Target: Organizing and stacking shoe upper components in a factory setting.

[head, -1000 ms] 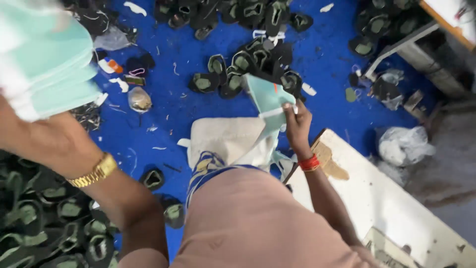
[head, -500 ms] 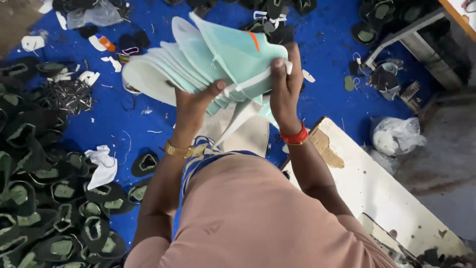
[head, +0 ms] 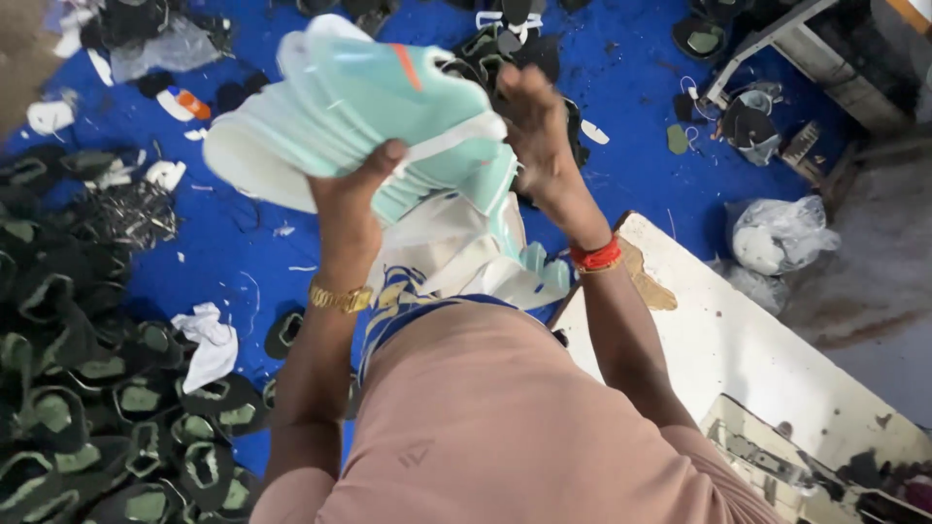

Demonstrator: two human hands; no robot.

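Note:
A thick stack of mint-green and white shoe-upper pieces (head: 340, 116) is held up in front of me over the blue floor. My left hand (head: 354, 199), with a gold watch at the wrist, grips the stack from below. My right hand (head: 534, 126), with a red band at the wrist, holds the stack's right end, fingers curled over the top. More mint and white pieces (head: 485, 257) lie under my hands beside a blue-and-yellow striped cloth.
A blue floor mat (head: 641, 155) is strewn with dark shoe uppers; a big pile of black-and-green uppers (head: 87, 408) lies at the left. A white worktable (head: 738, 359) stands at the right, with a plastic bag (head: 777, 238) beyond it and white scraps (head: 209, 340) on the mat.
A second ago my left hand held the stack far left and my right held a single piece. The hands came together; now both grip the stack, raised slightly higher and left.

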